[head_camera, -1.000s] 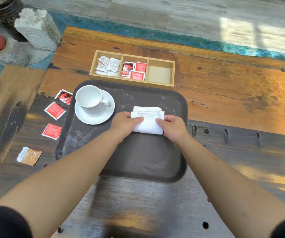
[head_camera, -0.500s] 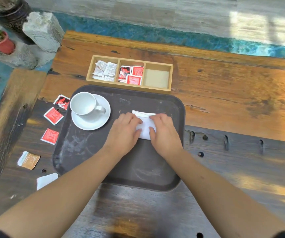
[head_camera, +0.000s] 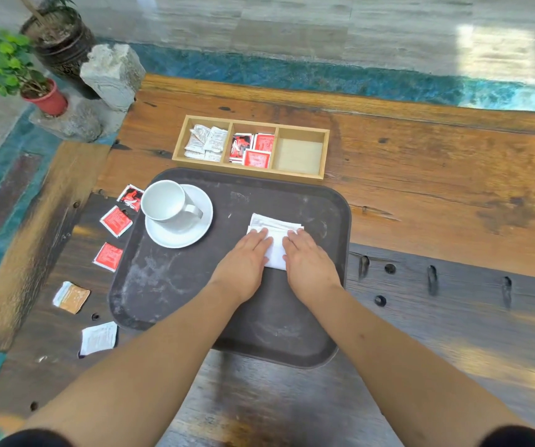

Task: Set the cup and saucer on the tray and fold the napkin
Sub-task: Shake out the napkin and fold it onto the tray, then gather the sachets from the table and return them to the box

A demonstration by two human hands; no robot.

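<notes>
A dark brown tray (head_camera: 175,285) lies on the wooden table. In its far left corner a white cup (head_camera: 163,201) stands on a white saucer (head_camera: 195,237), handle pointing right. A folded white napkin (head_camera: 276,227) rests right of the saucer, on the tray's middle. My left hand (head_camera: 243,262) lies flat on the napkin's left part and my right hand (head_camera: 308,266) flat on its right part, fingers stretched forward and pressing down. Only the napkin's far edge and a strip between the hands show.
A wooden three-part box (head_camera: 326,153) with sachets stands just beyond the tray; its right part holds nothing. Red sachets (head_camera: 116,221), a brown one (head_camera: 72,297) and a white one (head_camera: 98,337) lie left of the tray. A potted plant (head_camera: 46,98) and a stone (head_camera: 111,75) are at the far left.
My hands went from gripping the napkin's two sides to lying flat on top of it, close together. The napkin now looks narrower and is mostly covered.
</notes>
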